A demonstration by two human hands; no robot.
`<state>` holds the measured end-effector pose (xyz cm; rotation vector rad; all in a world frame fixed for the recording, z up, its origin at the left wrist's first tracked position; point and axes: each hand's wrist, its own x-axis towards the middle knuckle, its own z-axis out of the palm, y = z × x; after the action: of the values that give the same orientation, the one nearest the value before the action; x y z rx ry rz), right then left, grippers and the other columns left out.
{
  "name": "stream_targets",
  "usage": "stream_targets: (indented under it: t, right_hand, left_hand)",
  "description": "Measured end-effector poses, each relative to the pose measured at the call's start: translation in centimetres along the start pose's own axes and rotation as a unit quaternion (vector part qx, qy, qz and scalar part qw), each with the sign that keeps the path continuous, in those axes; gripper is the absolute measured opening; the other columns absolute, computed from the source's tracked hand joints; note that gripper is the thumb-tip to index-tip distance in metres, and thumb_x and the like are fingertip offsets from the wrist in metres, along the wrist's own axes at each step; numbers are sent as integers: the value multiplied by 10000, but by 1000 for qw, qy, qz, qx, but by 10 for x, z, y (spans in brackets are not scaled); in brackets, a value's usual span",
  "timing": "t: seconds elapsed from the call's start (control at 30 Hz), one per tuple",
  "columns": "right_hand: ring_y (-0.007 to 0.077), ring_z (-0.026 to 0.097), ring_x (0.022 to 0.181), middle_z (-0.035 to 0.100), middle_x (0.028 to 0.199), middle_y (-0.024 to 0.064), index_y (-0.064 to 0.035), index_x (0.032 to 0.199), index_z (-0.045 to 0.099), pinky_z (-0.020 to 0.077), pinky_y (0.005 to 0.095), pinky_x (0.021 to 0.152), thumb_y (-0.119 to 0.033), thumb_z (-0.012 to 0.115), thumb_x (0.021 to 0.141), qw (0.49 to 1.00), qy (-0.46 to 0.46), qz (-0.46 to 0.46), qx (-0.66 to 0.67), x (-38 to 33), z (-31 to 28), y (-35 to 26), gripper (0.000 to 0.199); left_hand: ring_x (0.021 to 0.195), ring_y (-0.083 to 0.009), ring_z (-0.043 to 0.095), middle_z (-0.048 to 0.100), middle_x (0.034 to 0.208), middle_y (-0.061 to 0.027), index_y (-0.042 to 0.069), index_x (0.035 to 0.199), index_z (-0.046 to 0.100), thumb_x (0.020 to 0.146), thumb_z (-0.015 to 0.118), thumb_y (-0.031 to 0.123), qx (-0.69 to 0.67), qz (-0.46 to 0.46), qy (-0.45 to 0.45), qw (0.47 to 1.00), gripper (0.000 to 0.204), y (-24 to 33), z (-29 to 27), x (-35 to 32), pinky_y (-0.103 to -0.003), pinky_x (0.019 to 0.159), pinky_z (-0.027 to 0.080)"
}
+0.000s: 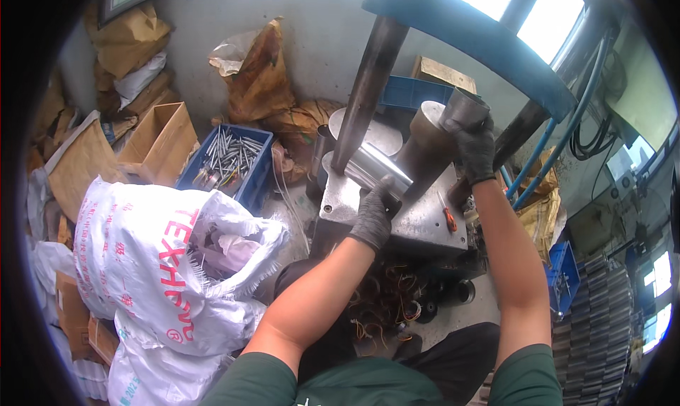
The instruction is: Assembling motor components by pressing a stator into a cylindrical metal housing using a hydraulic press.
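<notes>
My left hand [374,218], in a dark grey glove, is closed around the lower right end of a shiny metal cylinder [374,164]. The cylinder lies tilted over the steel press table [418,225], beside a front column [370,87]. Farther right, my gloved right hand [474,149] grips a dull grey metal tube [465,110], its round open end facing up. Just left of that tube stands the press's thick central post [427,133], with a pale round top. A screwdriver [448,215] with an orange and black handle rests on the table near my right forearm.
A blue crate [241,186] of metal shafts stands left, by a wooden box [159,140]. White woven sacks [142,257] fill the near left. Wired motor parts [397,292] lie below the table. The press's blue top plate [474,34] spans overhead; stacked metal pieces [595,328] stand right.
</notes>
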<state>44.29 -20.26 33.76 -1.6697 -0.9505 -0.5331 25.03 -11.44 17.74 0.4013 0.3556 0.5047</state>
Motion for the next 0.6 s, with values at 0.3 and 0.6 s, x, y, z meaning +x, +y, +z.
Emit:
stream_targets:
  t: [0.3, 0.6]
  right_hand:
    - [273, 706, 1116, 717, 1228, 128, -73, 1341, 596, 552, 352, 940, -531, 873, 783, 996, -13, 63, -67, 8, 6, 23, 773]
    - [121, 652, 1060, 702, 1208, 47, -40, 1407, 612, 545, 275, 891, -259, 720, 1011, 943, -57, 219, 244, 6, -26, 61, 465]
  left_hand:
    - [1029, -170, 545, 542, 1097, -12, 164, 1244, 583, 880, 810, 349, 38, -14, 2, 999, 468, -2, 14, -15, -424, 916, 558]
    - [1033, -178, 537, 525, 1085, -27, 151, 1254, 558, 881, 794, 360, 59, -40, -11, 997, 488, -10, 11, -18, -443, 932, 553]
